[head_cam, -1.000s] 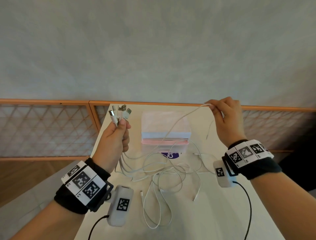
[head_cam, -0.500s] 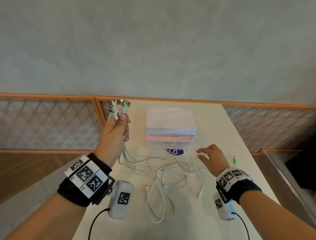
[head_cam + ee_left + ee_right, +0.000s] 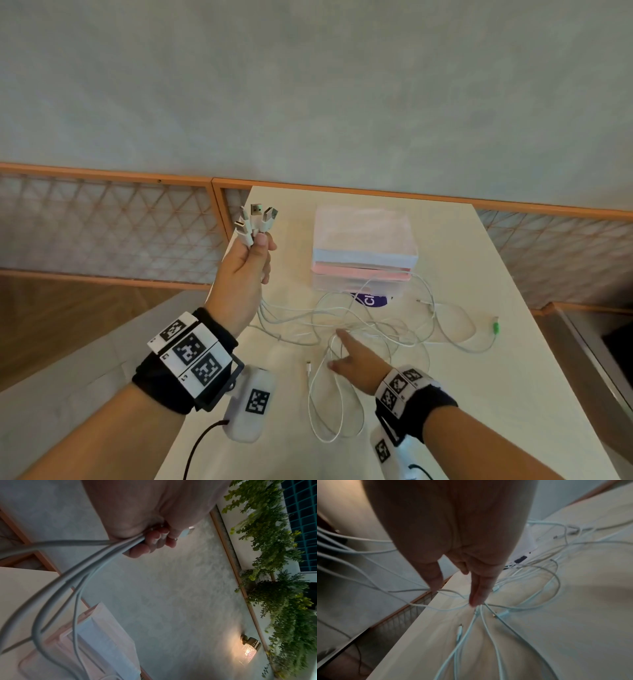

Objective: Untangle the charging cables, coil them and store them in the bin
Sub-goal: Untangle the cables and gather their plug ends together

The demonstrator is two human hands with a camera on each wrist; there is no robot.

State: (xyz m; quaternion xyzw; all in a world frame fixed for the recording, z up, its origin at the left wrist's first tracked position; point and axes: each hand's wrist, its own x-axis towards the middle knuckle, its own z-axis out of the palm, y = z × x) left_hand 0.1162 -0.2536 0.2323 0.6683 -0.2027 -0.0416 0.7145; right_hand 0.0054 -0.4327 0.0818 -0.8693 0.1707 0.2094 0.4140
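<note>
At the left, the left hand (image 3: 245,274) is raised above the tabletop (image 3: 479,394), its fingers curled round a bundle of white USB plugs (image 3: 255,222) that fan upward out of the fist; in the left wrist view the cords leave the underside of the fist (image 3: 150,539) and sweep down toward the tabletop. Below and to the right of that hand, the charging cables (image 3: 359,325) lie in a loose white tangle of loops across the middle of the tabletop, with one long loop reaching toward the near edge. The right hand (image 3: 356,363) is low over this tangle, fingers extended and relaxed, holding nothing; its fingertips (image 3: 476,600) are at a crossing of thin cords, though contact cannot be told. Behind the tangle stands the bin (image 3: 363,253), pale with a pink band, a cord touching its front. Further right, a small green item (image 3: 495,329) lies apart near the tabletop's edge.
</note>
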